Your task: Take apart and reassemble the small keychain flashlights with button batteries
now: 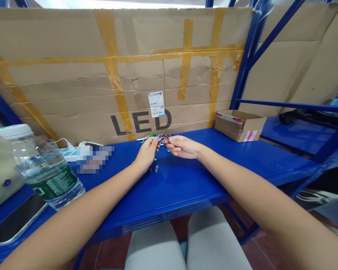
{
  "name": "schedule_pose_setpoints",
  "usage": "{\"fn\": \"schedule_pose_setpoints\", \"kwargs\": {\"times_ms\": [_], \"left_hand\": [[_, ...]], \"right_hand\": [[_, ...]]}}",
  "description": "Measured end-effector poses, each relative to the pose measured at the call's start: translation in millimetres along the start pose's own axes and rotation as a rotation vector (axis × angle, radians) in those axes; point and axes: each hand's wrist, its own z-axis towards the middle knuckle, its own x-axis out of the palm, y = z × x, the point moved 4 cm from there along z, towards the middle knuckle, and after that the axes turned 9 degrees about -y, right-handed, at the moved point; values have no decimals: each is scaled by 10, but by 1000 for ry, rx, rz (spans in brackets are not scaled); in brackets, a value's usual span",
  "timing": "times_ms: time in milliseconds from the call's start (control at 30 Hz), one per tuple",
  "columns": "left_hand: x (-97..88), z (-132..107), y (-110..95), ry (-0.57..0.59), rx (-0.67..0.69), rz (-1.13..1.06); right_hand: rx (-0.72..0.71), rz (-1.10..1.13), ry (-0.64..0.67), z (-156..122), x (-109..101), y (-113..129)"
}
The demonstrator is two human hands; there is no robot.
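Observation:
Both my hands meet over the middle of the blue shelf (186, 180). My left hand (148, 152) and my right hand (183, 147) are pinched together on a small cluster of coloured metal clips or carabiners (163, 139), red and silver among them. More such coloured pieces (149, 137) lie on the shelf just behind my hands, by the cardboard. A couple of tiny silver parts (155, 169) rest on the shelf under my left wrist.
A large taped cardboard sheet marked LED (141, 122) stands behind. A small open cardboard box (239, 125) sits at the right. A plastic water bottle (42, 168) stands at the left beside a phone (14, 221), and a white power strip (70, 153) lies further back.

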Motion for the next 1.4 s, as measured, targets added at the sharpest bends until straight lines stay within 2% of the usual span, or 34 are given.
{"fn": "schedule_pose_setpoints", "kwargs": {"times_ms": [100, 200, 333, 467, 567, 667, 767, 833, 900, 1000, 1100, 1167, 1300, 1400], "left_hand": [[-68, 39, -28, -29, 68, 112], [-177, 94, -71, -9, 191, 277], [-285, 172, -72, 48, 270, 440], [-280, 274, -19, 82, 287, 556], [-242, 354, 45, 110, 304, 644], [-221, 394, 145, 190, 302, 730], [-217, 390, 253, 282, 288, 782], [-214, 383, 305, 303, 263, 796], [-206, 381, 316, 295, 248, 816], [-224, 385, 246, 303, 232, 844], [-363, 390, 136, 386, 137, 845], [-509, 376, 98, 507, 23, 857], [-743, 329, 121, 736, -144, 876], [-789, 334, 176, 758, -176, 896]], "right_hand": [[-17, -29, -30, 5, -34, 6], [-53, -170, -81, 17, -106, 14], [-126, -644, -236, 62, -226, 63], [-332, -1245, -380, 143, -270, 186], [-439, -1571, -404, 228, -287, 194], [-415, -1759, -355, 324, -340, 107], [-403, -1834, -241, 396, -369, 8], [-411, -1847, -203, 418, -366, -26], [-423, -1867, -227, 416, -350, -29], [-429, -1865, -333, 371, -328, 5], [-441, -1787, -416, 284, -334, 69], [-455, -1734, -428, 210, -353, 124], [-365, -1640, -330, 73, -402, 192], [-278, -1619, -249, 23, -406, 180]]}}
